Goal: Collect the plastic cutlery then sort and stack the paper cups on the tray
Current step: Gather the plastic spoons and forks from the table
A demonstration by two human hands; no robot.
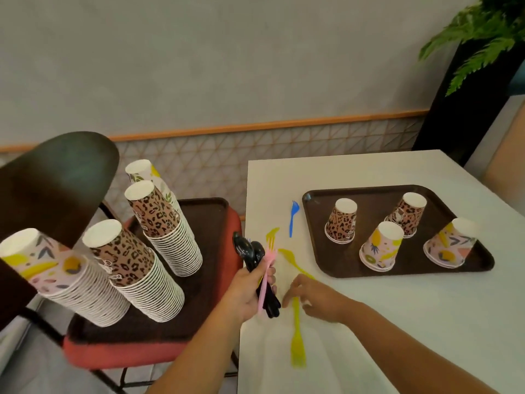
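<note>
My left hand (250,291) grips a bundle of cutlery (255,260): black spoons and a pink fork, held upright at the white table's left edge. My right hand (315,300) pinches the handle of a yellow fork (297,336) that points toward me. Two more yellow forks (287,253) lie just beyond the hands, and a blue fork (293,217) lies farther back. On the brown tray (321,245) stand several upturned paper cups: two leopard-print ones (341,220) and two fruit-print ones (380,245).
Left of the table (397,322), a red chair (119,351) carries a second brown tray with tall stacks of leopard-print cups (142,268) and fruit-print cups (62,274). A dark chair back (56,177) rises at far left. A plant (483,32) stands at the back right.
</note>
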